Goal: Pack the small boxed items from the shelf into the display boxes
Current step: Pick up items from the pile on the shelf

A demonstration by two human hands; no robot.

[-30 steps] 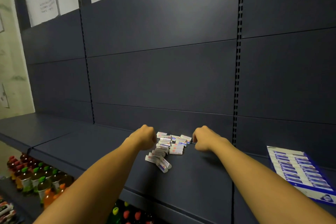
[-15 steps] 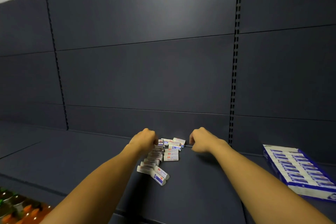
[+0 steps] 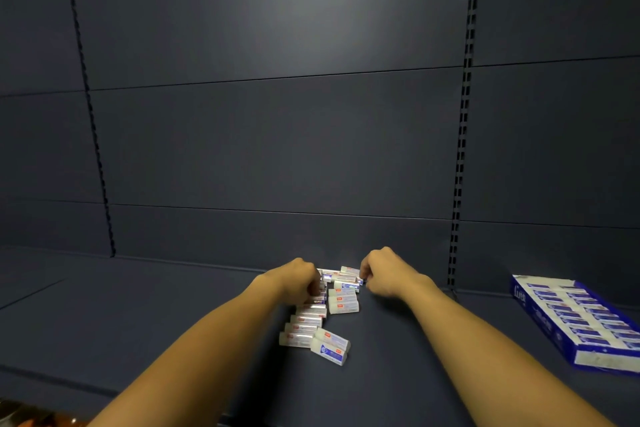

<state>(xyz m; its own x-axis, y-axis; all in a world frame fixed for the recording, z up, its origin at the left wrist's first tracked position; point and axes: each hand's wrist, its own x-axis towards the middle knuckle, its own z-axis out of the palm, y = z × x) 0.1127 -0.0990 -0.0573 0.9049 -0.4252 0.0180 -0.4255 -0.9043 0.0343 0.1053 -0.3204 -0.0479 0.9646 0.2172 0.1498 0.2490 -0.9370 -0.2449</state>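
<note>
Several small white boxes (image 3: pixel 341 303) with blue and red print lie in a loose pile on the dark shelf (image 3: pixel 138 322), near its back wall. One of them (image 3: pixel 329 346) lies askew at the front of the pile. My left hand (image 3: pixel 298 279) is curled at the pile's left side, its fingers closed on boxes in the left row. My right hand (image 3: pixel 384 276) is curled at the pile's right side, pinching the end of a box at the back. Both sets of fingertips are mostly hidden. A blue display box (image 3: pixel 581 326) holding rows of these items lies at the right.
Dark back panels with slotted uprights (image 3: pixel 459 163) rise behind the shelf. The shelf's front edge runs along the bottom, with something orange (image 3: pixel 31 421) showing below it at the lower left. Bare shelf lies left of the pile and between the pile and the display box.
The view has swung right and down, and the bottles below have dropped out of sight. My left hand has moved slightly onto the left row of boxes. My right hand stays at the pile.
</note>
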